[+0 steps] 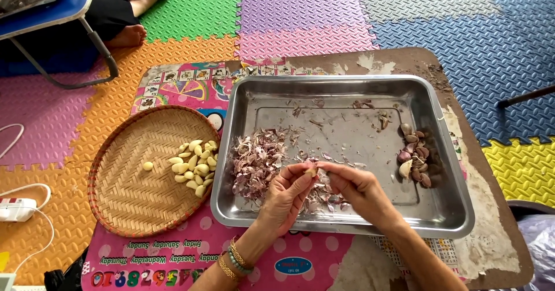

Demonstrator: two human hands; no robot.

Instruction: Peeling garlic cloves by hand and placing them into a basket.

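Two hands, left [287, 194] and right [357, 188], pinched a small, light, slippery clove [311, 170] at its ends, frame centre, above a tray [341, 91].

Both forearms enter from bottom edge, converging toward centre. Left hand [284, 197]: wrist bent slightly inward, beaded and gold-coloured bangles on wrist, palm turned partly up, fingers curled, thumb and forefinger tips pinched together at top. Right hand [356, 188]: back of hand up, forearm bare, angled in from lower right, fingers extended leftward, fingertips [321, 168] meeting left hand's pinch. Hands touching at fingertips only; palms apart. Both wrists raised, not resting. Small pale piece nipped between meeting fingertips.
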